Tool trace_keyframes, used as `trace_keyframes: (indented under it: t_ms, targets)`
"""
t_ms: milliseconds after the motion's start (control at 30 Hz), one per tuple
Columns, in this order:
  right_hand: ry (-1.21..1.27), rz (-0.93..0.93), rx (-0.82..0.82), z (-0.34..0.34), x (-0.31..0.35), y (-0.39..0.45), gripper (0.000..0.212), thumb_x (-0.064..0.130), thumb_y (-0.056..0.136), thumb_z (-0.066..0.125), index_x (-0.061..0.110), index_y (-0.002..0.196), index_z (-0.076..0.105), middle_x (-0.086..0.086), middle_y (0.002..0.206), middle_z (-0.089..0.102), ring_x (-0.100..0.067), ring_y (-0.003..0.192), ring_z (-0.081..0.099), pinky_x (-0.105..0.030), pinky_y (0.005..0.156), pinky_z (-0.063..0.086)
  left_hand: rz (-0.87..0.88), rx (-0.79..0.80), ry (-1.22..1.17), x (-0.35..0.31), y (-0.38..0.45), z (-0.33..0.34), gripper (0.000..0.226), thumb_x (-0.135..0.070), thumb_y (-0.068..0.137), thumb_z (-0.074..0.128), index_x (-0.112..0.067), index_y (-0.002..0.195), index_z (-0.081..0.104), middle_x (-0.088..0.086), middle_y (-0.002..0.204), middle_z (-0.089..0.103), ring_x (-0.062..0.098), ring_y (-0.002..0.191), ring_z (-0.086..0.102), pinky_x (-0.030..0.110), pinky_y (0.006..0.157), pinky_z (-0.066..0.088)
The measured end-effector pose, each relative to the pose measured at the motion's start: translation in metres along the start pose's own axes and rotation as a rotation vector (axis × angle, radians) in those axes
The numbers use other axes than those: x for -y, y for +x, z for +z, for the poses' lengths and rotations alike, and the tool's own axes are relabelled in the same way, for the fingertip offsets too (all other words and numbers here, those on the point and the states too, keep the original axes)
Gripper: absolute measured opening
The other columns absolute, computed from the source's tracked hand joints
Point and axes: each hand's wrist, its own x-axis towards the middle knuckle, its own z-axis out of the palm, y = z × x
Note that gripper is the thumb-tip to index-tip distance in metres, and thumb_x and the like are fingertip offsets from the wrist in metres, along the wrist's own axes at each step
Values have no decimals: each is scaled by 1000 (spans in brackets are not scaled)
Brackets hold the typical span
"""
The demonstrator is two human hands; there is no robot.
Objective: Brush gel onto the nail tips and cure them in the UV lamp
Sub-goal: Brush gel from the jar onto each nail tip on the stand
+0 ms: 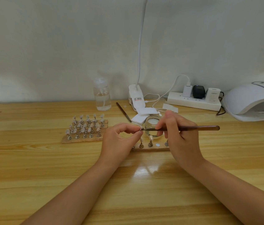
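Observation:
My left hand [121,140] pinches a small nail tip on its stand [140,128] between thumb and fingers, held above the table. My right hand [176,132] grips a brown-handled brush [192,127]; its bristle end touches that nail tip. Below the hands lies a wooden strip [150,149] with a few metal stands carrying nail tips. A glass jar [152,123] of clear gel stands just behind the hands. The white UV lamp [251,101] sits at the far right, its opening facing left.
Wooden strips with several nail tips on stands [85,129] lie to the left. Behind are a clear bottle [102,95], a second brush [123,112], white pads [138,118], a clip lamp base [136,98] and a power strip [192,101] with cables.

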Motion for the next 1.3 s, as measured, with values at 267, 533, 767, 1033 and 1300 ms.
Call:
trace_keyframes:
  t_ms: [267, 533, 767, 1033, 1300]
  targets:
    - [50, 119, -110, 2, 0, 2, 39, 26, 93, 41, 14, 62, 61, 1, 54, 59, 0, 52, 52, -14, 56, 41, -6, -8, -12, -1, -1, -1, 16, -8, 73, 73, -23, 67, 69, -19, 63, 63, -15, 70, 54, -4, 64, 34]
    - [102, 223, -162, 0, 4, 3, 49, 33, 93, 37, 11, 55, 60, -7, 46, 56, -11, 43, 51, -14, 52, 41, -23, -5, -3, 0, -1, -1, 10, -12, 74, 73, -21, 71, 70, -16, 71, 65, -14, 72, 54, -4, 65, 33]
    - [95, 272, -216, -2, 4, 5, 48, 26, 98, 36, 12, 60, 60, -1, 48, 59, -6, 43, 48, -14, 46, 40, -26, -5, -12, 0, -1, -1, 13, -12, 74, 73, -22, 70, 68, -14, 71, 65, -15, 71, 53, -4, 63, 34]
    - [138, 274, -152, 2, 8, 1, 49, 29, 95, 36, 10, 57, 59, -5, 46, 56, -11, 43, 50, -14, 48, 40, -22, 0, -10, 0, 0, -1, 14, -13, 74, 73, -26, 70, 68, -16, 69, 64, -15, 71, 54, -5, 64, 32]
    - [213, 252, -191, 0, 13, 4, 49, 42, 89, 33, 11, 64, 62, -4, 49, 62, -13, 40, 53, -18, 42, 42, -17, -5, -36, 1, 0, -1, 13, -13, 72, 74, -25, 72, 69, -15, 72, 65, -17, 70, 55, -5, 63, 34]
